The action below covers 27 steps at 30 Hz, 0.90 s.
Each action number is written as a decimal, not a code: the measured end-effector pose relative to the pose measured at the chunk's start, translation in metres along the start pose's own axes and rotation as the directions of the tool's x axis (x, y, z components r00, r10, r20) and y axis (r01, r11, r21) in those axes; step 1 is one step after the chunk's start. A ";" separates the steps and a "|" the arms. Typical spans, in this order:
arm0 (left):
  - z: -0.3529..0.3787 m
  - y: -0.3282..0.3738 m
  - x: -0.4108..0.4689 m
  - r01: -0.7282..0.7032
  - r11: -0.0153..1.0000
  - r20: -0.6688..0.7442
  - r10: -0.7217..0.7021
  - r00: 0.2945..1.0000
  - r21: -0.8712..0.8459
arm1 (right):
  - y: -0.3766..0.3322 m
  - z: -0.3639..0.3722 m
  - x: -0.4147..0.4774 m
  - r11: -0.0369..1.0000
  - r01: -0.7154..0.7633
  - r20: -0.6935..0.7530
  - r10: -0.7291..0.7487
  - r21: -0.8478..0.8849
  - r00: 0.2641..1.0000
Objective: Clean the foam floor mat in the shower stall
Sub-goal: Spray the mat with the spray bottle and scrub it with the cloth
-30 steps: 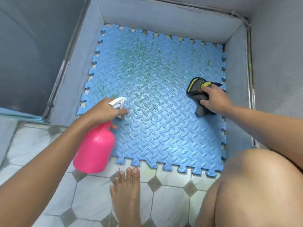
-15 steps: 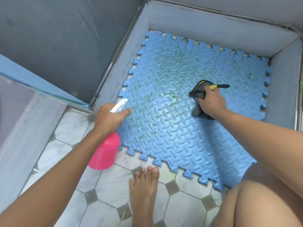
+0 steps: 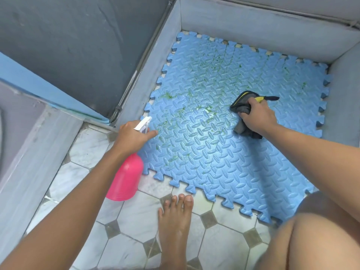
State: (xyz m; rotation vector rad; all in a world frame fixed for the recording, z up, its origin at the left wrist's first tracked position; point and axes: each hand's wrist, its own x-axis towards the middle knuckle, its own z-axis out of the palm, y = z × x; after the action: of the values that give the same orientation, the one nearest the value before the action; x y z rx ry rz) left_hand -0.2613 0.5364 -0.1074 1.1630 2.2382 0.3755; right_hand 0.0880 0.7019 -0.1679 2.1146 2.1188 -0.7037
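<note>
A blue foam floor mat (image 3: 224, 156) with a ridged pattern and jigsaw edges fills the shower stall floor; green smears dot its far and left parts. My left hand (image 3: 132, 136) grips a pink spray bottle (image 3: 126, 178) by its white trigger head at the mat's near left corner, nozzle pointing over the mat. My right hand (image 3: 256, 115) is closed on a dark grey cloth with yellow trim (image 3: 243, 101), pressed on the mat right of centre.
Grey stall walls (image 3: 253, 22) enclose the mat on the left, far and right sides. White tiles with grey diamonds (image 3: 136, 221) lie in front, where my bare foot (image 3: 175, 221) stands. My knee (image 3: 311, 240) is at bottom right.
The view has swung left over the second. The cloth hand has shifted left toward the mat's middle, and the bottle sits nearer the mat's left corner.
</note>
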 end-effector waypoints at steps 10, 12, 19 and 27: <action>-0.012 -0.038 -0.002 -0.092 0.996 0.211 0.088 0.974 0.008 | 0.003 0.003 0.005 1.000 0.011 0.002 -0.011 -0.013 1.000; -0.017 -0.041 -0.002 -0.066 0.997 0.240 0.075 0.968 -0.047 | 0.003 0.003 0.005 1.000 0.011 -0.001 -0.011 -0.013 1.000; -0.023 -0.047 -0.001 -0.065 0.990 0.180 0.087 0.980 -0.123 | 0.003 0.004 0.005 1.000 0.008 0.002 -0.008 -0.019 1.000; -0.017 -0.050 -0.005 -0.023 0.997 0.336 0.048 0.941 -0.079 | 0.005 0.005 0.005 1.000 0.004 0.005 -0.003 -0.005 1.000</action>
State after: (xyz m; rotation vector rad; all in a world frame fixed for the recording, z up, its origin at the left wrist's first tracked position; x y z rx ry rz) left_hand -0.3018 0.5039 -0.1168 1.1350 1.8921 0.2486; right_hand 0.0915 0.7050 -0.1756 2.1052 2.1201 -0.7029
